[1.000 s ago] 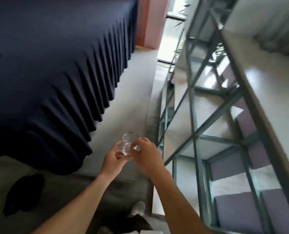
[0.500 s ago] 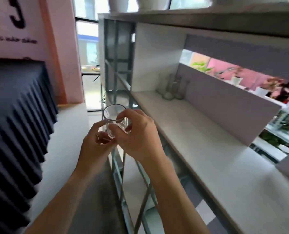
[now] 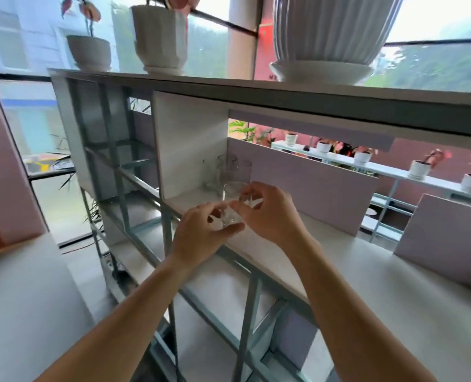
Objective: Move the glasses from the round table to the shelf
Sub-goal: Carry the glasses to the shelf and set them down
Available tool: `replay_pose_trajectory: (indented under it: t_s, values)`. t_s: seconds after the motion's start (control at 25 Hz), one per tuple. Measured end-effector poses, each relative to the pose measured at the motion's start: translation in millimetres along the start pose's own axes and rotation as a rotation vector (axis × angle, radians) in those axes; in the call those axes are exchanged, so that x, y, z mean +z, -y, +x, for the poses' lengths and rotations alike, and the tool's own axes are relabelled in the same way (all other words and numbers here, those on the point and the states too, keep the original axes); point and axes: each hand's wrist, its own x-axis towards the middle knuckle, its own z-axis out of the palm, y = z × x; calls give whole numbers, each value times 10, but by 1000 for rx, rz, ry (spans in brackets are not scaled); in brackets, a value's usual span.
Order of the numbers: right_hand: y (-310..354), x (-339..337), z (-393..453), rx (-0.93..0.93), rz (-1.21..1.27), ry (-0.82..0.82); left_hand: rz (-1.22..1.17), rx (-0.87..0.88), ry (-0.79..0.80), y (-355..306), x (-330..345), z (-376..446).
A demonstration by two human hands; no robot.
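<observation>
A small clear glass is held upright between both hands, over the white shelf board near its left end. My left hand grips its lower part from the left, thumb under it. My right hand pinches its rim and side from the right. Whether the glass touches the board I cannot tell. Several more clear glasses stand together in the back left corner of the same compartment, against the white divider.
White plant pots and a large ribbed pot stand on the top board above. A lilac back panel closes the compartment behind. The shelf's grey metal frame runs in front and below. The board stretches bare to the right.
My view swung up from the floor to the shelf. Both hands carried the glass forward and up, from beside the frame to over the shelf board near the other glasses.
</observation>
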Motion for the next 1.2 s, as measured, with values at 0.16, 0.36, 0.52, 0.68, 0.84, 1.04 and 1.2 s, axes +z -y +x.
replay_pose_trajectory:
  t_s: [0.16, 0.36, 0.52, 0.68, 0.84, 1.04, 1.2]
  values:
    - [-254, -80, 230, 86, -82, 0, -40, -67, 92, 4, 197, 364]
    - [-523, -30, 475, 104, -115, 12, 12, -12, 113, 98, 419, 744]
    - [-670, 47, 708, 96, -129, -14, 50, 9, 131, 158, 559, 973]
    - [-801, 131, 926, 76, -128, -103, -4, 9, 172, 220, 706, 1119]
    - [-893, 202, 1061, 62, -138, -127, -80, 24, 217, 264, 832, 1180]
    - [-924, 290, 1140, 50, -142, -181, -67, 55, 223, 291, 912, 1230]
    - [-926, 294, 1150, 41, -109, -199, -56, 48, 230, 300, 926, 1228]
